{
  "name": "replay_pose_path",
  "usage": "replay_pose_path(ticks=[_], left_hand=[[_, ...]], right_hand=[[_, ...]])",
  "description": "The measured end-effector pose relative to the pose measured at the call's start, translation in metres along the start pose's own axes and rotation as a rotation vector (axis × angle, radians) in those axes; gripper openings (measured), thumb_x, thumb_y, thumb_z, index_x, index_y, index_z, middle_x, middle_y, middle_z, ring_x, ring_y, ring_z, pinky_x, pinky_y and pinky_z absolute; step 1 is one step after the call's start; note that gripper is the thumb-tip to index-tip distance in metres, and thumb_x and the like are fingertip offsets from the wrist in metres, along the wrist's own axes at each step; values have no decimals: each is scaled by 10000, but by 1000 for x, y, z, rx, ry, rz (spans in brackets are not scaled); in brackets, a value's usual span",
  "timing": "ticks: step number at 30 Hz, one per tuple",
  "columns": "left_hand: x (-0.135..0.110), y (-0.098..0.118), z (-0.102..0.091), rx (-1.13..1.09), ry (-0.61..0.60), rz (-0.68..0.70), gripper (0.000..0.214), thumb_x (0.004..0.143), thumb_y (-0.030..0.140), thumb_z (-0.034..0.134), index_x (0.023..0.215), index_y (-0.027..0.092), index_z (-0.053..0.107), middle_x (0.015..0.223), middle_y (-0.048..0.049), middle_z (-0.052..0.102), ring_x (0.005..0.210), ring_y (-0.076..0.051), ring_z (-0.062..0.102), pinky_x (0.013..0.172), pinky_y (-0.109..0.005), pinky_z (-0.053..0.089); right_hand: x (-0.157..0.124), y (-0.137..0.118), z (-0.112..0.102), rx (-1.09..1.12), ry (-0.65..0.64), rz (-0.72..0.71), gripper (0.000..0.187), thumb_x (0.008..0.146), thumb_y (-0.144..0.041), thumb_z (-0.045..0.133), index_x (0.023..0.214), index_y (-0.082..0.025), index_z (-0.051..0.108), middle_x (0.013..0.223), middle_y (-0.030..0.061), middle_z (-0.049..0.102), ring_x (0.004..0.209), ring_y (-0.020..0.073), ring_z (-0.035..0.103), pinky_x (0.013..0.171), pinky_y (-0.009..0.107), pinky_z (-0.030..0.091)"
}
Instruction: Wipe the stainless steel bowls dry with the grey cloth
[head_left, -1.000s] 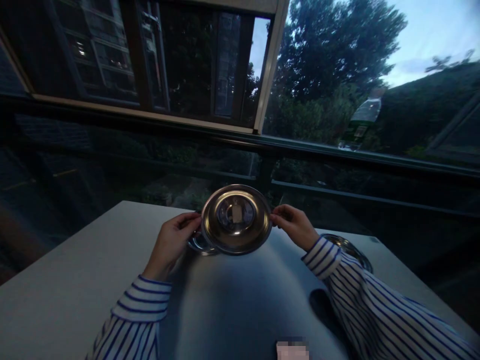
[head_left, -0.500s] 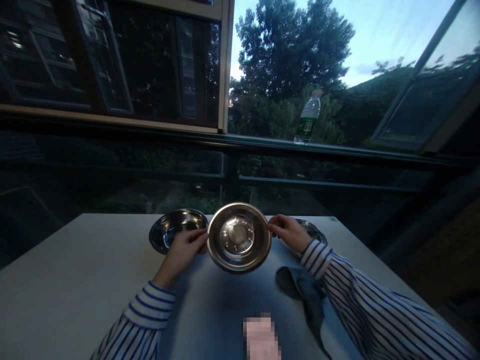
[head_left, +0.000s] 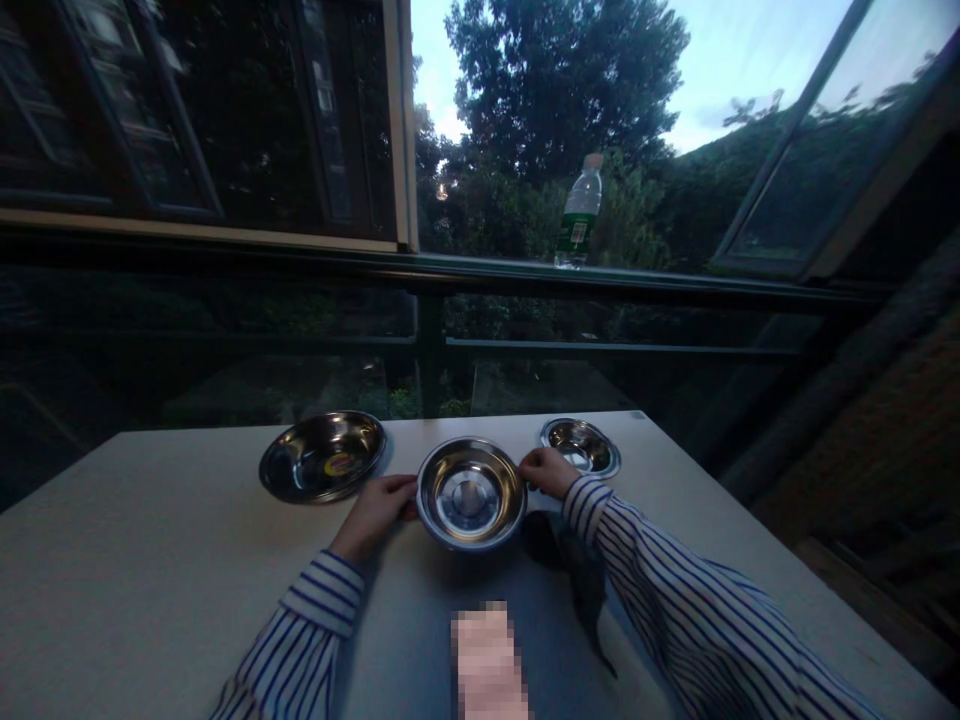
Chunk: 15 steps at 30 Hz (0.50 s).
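Between my hands is a shiny metal bowl [head_left: 471, 500], its inside facing me. My left hand [head_left: 379, 512] pinches the bowl's left rim, fingers closed. On the opposite side, my right hand [head_left: 549, 472] grips the right rim between thumb and fingers. A larger metal bowl [head_left: 300, 462] with a yellow and red sticker inside stands on the table to the left. Behind my right hand sits a smaller metal bowl [head_left: 592, 440]. A dark, leaf-shaped piece [head_left: 581, 575], possibly cloth, lies below my right wrist.
All of this is on a white table [head_left: 187, 560]. A blurred-out pinkish rectangle [head_left: 489, 660] is at the near edge of view. Beyond the table runs a dark railing [head_left: 300, 265], and a plastic bottle with a green label [head_left: 577, 225] stands on the ledge.
The held bowl has come down and tilted back, nearer the table, with both hands still on its rim. The view has shifted, showing more of both side bowls.
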<state>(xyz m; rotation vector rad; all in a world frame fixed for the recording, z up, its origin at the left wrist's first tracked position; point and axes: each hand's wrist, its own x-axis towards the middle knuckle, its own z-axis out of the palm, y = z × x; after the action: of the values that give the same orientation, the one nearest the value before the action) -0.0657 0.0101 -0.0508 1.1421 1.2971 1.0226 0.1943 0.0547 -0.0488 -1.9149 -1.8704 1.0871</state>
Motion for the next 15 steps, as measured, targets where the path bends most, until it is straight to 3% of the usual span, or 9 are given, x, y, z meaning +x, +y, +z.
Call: replay_pose_path(ticks=[7,12,15], left_hand=[[0,-3,8,29,-4,-19,232,623,283,635,732,94,713,559,-43,650,494,-116,563,535,-240,461],[-2,-1,11,85,-6,-11,269,628,320,627,757,100,714,605,-61,680,527,-135,588,546,-249,468],[0,1,11,147,-4,6,305,627,365,626,762,106,713,649,-79,698,559,-162,612,552,-268,478]], right_hand=[[-5,8,-5,-112,-43,-41,284,880,-316,506,1110,-150,522,1090,69,556,901,177,577,755,373,496],[-39,32,-22,-236,15,-196,218,850,-302,515,968,-145,608,894,64,626,840,189,581,782,344,449],[-62,57,-26,-302,32,-233,233,777,-254,560,974,-152,630,903,91,644,860,222,582,793,338,428]])
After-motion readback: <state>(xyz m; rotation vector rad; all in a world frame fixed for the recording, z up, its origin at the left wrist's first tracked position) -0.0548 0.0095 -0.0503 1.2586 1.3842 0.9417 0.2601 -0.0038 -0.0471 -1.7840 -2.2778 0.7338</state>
